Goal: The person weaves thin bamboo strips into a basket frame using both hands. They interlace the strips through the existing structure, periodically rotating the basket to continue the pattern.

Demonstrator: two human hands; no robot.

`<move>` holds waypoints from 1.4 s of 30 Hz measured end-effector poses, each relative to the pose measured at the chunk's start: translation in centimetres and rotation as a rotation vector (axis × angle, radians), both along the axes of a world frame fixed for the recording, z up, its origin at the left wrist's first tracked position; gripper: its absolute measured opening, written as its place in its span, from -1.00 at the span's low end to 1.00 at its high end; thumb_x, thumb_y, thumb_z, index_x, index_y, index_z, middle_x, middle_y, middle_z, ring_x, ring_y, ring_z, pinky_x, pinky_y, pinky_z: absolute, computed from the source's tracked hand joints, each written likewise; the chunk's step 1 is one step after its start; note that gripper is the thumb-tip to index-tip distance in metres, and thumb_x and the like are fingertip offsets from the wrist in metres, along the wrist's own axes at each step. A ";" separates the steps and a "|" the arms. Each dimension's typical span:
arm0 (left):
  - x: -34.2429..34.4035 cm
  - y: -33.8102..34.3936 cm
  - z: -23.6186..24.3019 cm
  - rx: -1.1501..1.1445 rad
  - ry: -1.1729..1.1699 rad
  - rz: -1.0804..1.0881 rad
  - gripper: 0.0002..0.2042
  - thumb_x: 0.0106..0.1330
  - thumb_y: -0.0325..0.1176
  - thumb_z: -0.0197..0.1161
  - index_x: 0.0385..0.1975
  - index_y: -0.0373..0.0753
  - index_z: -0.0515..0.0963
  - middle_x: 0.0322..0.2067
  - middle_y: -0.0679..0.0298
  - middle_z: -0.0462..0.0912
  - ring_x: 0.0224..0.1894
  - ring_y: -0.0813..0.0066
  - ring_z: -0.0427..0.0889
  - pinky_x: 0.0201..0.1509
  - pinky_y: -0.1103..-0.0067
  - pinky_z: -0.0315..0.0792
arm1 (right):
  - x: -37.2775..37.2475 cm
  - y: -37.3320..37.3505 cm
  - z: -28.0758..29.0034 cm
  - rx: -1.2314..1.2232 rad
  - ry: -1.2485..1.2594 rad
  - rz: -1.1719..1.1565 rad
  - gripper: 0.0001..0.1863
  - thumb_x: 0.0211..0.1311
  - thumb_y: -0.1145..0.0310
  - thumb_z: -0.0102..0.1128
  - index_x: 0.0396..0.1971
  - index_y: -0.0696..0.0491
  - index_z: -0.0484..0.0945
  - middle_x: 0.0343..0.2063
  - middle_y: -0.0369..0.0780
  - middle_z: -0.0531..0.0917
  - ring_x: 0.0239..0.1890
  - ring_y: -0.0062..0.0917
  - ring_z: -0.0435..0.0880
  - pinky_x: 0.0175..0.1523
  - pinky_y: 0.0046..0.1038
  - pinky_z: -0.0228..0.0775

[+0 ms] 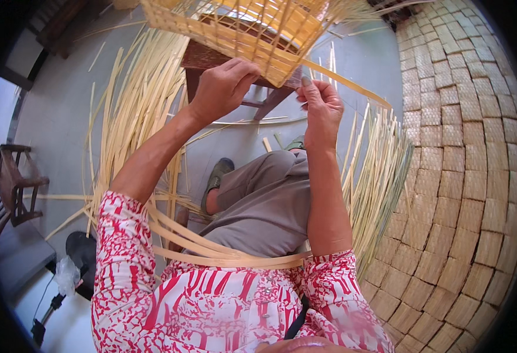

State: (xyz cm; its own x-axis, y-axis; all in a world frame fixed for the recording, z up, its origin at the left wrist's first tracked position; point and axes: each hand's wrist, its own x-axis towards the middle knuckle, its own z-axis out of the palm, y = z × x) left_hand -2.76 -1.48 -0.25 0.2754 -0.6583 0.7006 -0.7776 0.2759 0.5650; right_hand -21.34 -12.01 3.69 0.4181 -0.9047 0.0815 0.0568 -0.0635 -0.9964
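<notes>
A yellow woven bamboo basket (241, 44) rests tilted on a dark wooden stool (202, 59) in front of me. At its near lower edge my left hand (226, 88) is closed, fingertips pressed together against the weave; what they pinch is hidden. Just right of the basket's near corner, my right hand (322, 106) has thumb and forefinger brought together, and anything between them is too small to make out. From that corner a loose yellow bamboo strip (352, 86) runs out to the right, beyond the right hand. Several pale strips (229, 259) lie across my lap.
Long bamboo strips (135, 100) spread over the floor to the left. Another bundle (370, 170) lies right of my legs. Stacked woven pieces (447, 153) fill the far right. A wooden chair (17, 182) and a black stand with a plastic bag (67, 275) are at left.
</notes>
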 end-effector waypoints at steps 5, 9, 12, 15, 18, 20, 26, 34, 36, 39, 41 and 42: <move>-0.9 -0.5 1.7 -0.020 -0.083 -0.054 -0.75 0.33 -0.52 0.30 -0.01 -0.24 0.61 -0.25 0.12 0.70 -0.32 0.20 0.71 -0.26 0.46 0.59 | 0.1 -6.3 2.6 -1.126 0.544 -0.173 -0.79 0.25 0.21 0.34 -0.22 0.01 0.69 -0.36 -0.17 0.73 -0.29 -0.26 0.69 -0.13 -0.26 0.48; -1.9 -2.8 3.7 -0.013 -0.081 -0.062 -0.60 0.36 -0.47 0.24 0.21 -0.21 0.50 -0.09 0.04 0.69 -0.19 0.14 0.73 -0.12 0.41 0.61 | 1.1 -6.7 2.4 -0.954 0.984 0.120 -0.77 0.32 0.12 0.22 -0.17 -0.12 0.72 -0.33 -0.11 0.75 -0.23 -0.12 0.73 -0.10 -0.11 0.53; -1.4 -4.2 3.3 -0.046 -0.222 -0.007 -0.59 0.36 -0.47 0.24 0.22 -0.19 0.49 -0.09 0.02 0.70 -0.13 0.11 0.72 -0.04 0.42 0.61 | 1.7 -5.3 1.7 -0.871 0.830 0.186 -0.79 0.30 0.16 0.21 -0.20 -0.10 0.71 -0.37 -0.07 0.74 -0.25 -0.08 0.74 -0.13 -0.08 0.56; -0.6 -2.3 3.2 0.047 -0.122 -0.009 -0.58 0.32 -0.54 0.28 0.19 -0.20 0.50 -0.12 0.10 0.73 -0.15 0.35 0.77 -0.13 0.53 0.64 | 2.5 -4.5 1.7 -0.905 0.674 0.317 -0.82 0.31 0.21 0.19 -0.23 -0.07 0.70 -0.38 -0.06 0.73 -0.27 -0.07 0.72 -0.16 -0.11 0.55; 0.3 0.7 3.7 -0.069 0.163 0.018 -0.64 0.31 -0.56 0.33 0.11 -0.18 0.55 -0.16 0.27 0.75 -0.25 0.51 0.77 -0.19 0.60 0.66 | 2.9 -3.7 1.9 -0.944 0.722 0.283 -0.82 0.31 0.22 0.19 -0.25 -0.05 0.70 -0.39 -0.08 0.73 -0.29 -0.07 0.71 -0.18 -0.12 0.55; 2.0 1.9 3.8 -0.086 0.174 0.090 -0.68 0.31 -0.51 0.36 0.06 -0.19 0.58 -0.18 0.26 0.75 -0.26 0.48 0.77 -0.20 0.58 0.66 | 2.3 -3.2 1.7 -0.922 0.696 0.291 -0.82 0.34 0.32 0.20 -0.19 0.08 0.67 -0.48 -0.10 0.71 -0.40 -0.23 0.73 -0.24 -0.33 0.53; 2.2 -0.4 6.6 0.090 0.260 0.069 -0.85 0.29 -0.48 0.31 -0.21 -0.38 0.68 -0.44 0.12 0.75 -0.45 0.37 0.73 -0.33 0.49 0.54 | 2.1 -3.1 0.6 -0.834 0.640 0.244 -0.83 0.31 0.24 0.25 -0.27 0.01 0.69 -0.43 -0.08 0.72 -0.35 -0.10 0.72 -0.26 -0.20 0.53; 2.6 -1.9 6.7 0.104 0.235 -0.002 -0.90 0.23 -0.46 0.34 -0.36 -0.35 0.68 -0.51 0.07 0.72 -0.48 0.42 0.70 -0.37 0.49 0.52 | 2.3 -3.6 0.1 -0.847 0.597 0.184 -0.85 0.27 0.27 0.28 -0.29 0.01 0.71 -0.48 -0.08 0.71 -0.40 -0.14 0.73 -0.30 -0.27 0.54; 2.1 -1.9 6.5 0.074 0.285 -0.092 -0.91 0.22 -0.46 0.34 -0.38 -0.36 0.68 -0.52 0.06 0.71 -0.49 0.39 0.70 -0.37 0.47 0.52 | 2.2 -3.5 0.1 -0.798 0.608 0.187 -0.85 0.27 0.27 0.29 -0.28 0.00 0.72 -0.47 -0.08 0.72 -0.39 -0.15 0.73 -0.29 -0.28 0.55; 2.9 -2.2 6.6 0.032 0.151 -0.029 -0.91 0.21 -0.45 0.35 -0.39 -0.35 0.68 -0.52 0.06 0.71 -0.48 0.40 0.71 -0.36 0.47 0.52 | 2.6 -3.3 0.2 -0.734 0.615 0.201 -0.85 0.26 0.27 0.30 -0.27 -0.01 0.73 -0.45 -0.09 0.73 -0.37 -0.15 0.74 -0.26 -0.28 0.55; 2.6 -2.0 7.0 0.082 0.184 0.015 -0.91 0.21 -0.45 0.35 -0.40 -0.35 0.68 -0.51 0.05 0.71 -0.46 0.36 0.72 -0.35 0.46 0.53 | 2.6 -3.6 0.2 -0.793 0.613 0.191 -0.84 0.26 0.26 0.31 -0.26 -0.02 0.74 -0.45 -0.10 0.73 -0.37 -0.16 0.74 -0.26 -0.29 0.55; 2.5 -1.9 7.2 0.109 0.201 0.035 -0.91 0.21 -0.45 0.35 -0.41 -0.35 0.67 -0.50 0.04 0.71 -0.46 0.34 0.72 -0.35 0.45 0.53 | 2.6 -3.7 0.0 -0.820 0.613 0.185 -0.84 0.25 0.26 0.31 -0.25 -0.03 0.74 -0.45 -0.11 0.74 -0.37 -0.16 0.74 -0.25 -0.29 0.56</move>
